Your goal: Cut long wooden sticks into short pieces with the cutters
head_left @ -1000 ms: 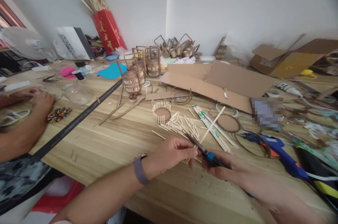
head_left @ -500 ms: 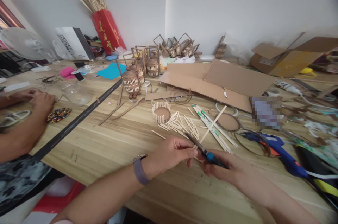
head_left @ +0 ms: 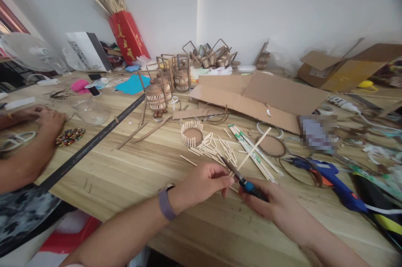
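Beyond short sticks (head_left: 205,149), flattened cardboard (head_left: 279,95), small baskets (head_left: 156,98); at right, glue gun (head_left: 347,193)

Soft, even light with blurry, stretched edges

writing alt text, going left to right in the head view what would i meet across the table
Multicoloured beads, bright blue sheet, ring of upright sticks, cutting tool in the right hand, blue glue gun.
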Demonstrator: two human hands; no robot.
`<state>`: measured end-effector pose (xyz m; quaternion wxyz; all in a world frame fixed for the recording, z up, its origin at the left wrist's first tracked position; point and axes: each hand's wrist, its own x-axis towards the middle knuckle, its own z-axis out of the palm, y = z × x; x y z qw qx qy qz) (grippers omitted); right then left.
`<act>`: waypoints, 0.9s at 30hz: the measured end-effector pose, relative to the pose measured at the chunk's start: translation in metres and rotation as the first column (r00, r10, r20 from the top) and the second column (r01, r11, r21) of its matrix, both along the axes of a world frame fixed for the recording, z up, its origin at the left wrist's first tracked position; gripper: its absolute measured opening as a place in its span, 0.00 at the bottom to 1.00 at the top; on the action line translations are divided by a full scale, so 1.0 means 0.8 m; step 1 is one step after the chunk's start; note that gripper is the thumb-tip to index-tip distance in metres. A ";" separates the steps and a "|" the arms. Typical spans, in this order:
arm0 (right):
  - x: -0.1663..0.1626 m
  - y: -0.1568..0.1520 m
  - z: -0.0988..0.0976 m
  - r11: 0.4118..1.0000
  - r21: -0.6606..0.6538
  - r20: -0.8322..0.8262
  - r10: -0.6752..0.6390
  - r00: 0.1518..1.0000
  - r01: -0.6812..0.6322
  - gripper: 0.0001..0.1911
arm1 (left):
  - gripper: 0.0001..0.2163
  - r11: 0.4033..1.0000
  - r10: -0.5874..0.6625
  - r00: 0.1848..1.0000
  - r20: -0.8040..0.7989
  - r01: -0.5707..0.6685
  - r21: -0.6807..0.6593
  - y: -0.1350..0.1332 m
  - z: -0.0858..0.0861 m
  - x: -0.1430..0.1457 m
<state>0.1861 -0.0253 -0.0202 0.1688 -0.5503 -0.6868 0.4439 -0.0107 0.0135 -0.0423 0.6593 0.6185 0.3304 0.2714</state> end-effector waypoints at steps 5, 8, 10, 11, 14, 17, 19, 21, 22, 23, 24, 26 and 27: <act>0.000 0.002 0.003 0.998 0.048 -0.001 -0.032 0.999 0.032 0.11 | 0.13 0.997 0.029 0.999 -0.030 -0.026 0.073 -0.001 0.006 -0.001; 0.000 0.001 0.008 0.999 0.035 0.008 -0.038 0.999 0.038 0.11 | 0.16 0.994 0.003 0.999 -0.049 0.003 0.113 -0.002 0.008 -0.002; 0.001 0.000 0.011 0.999 0.021 0.001 -0.036 0.999 0.036 0.11 | 0.18 0.993 -0.019 0.999 -0.041 0.023 0.112 -0.003 0.008 -0.002; 0.002 0.000 0.012 0.999 0.012 -0.007 -0.031 1.000 0.031 0.11 | 0.19 0.994 -0.030 0.999 -0.031 0.033 0.105 -0.003 0.007 -0.002; 0.005 0.000 0.012 1.000 -0.022 -0.040 0.001 0.999 -0.002 0.12 | 0.20 0.996 -0.052 0.999 0.004 0.051 0.067 -0.004 0.004 -0.001; 0.007 0.000 0.009 0.999 -0.041 -0.050 0.015 0.999 -0.017 0.12 | 0.21 0.997 -0.047 0.999 -0.004 0.048 0.056 -0.004 0.003 0.000; 0.006 0.000 0.007 1.000 -0.025 -0.053 0.001 0.999 -0.003 0.11 | 0.21 0.997 -0.043 0.999 -0.022 0.044 0.071 -0.005 0.002 0.000; 0.005 0.000 0.005 1.000 -0.002 -0.050 -0.022 0.998 0.022 0.09 | 0.21 0.996 -0.038 0.999 -0.027 0.040 0.076 -0.005 0.002 0.000; 0.004 -0.001 0.005 0.999 0.006 -0.043 -0.031 0.999 0.031 0.08 | 0.21 0.996 -0.038 0.999 -0.026 0.039 0.076 -0.005 0.001 0.000; 0.003 -0.001 0.004 0.999 0.009 -0.031 -0.038 0.999 0.038 0.08 | 0.21 0.996 -0.040 0.999 -0.023 0.041 0.076 -0.004 0.001 -0.001; 0.001 -0.001 0.004 0.999 0.010 -0.018 -0.040 0.999 0.040 0.07 | 0.21 0.996 -0.043 0.999 -0.020 0.044 0.079 -0.004 0.001 -0.001; -0.001 -0.002 0.003 0.999 0.011 0.004 -0.036 0.999 0.036 0.07 | 0.21 0.995 -0.047 0.999 -0.016 0.049 0.086 -0.004 0.000 -0.001; -0.002 -0.002 0.003 0.999 0.012 0.011 -0.034 0.999 0.034 0.07 | 0.21 0.995 -0.048 0.999 -0.017 0.050 0.088 -0.004 0.000 -0.001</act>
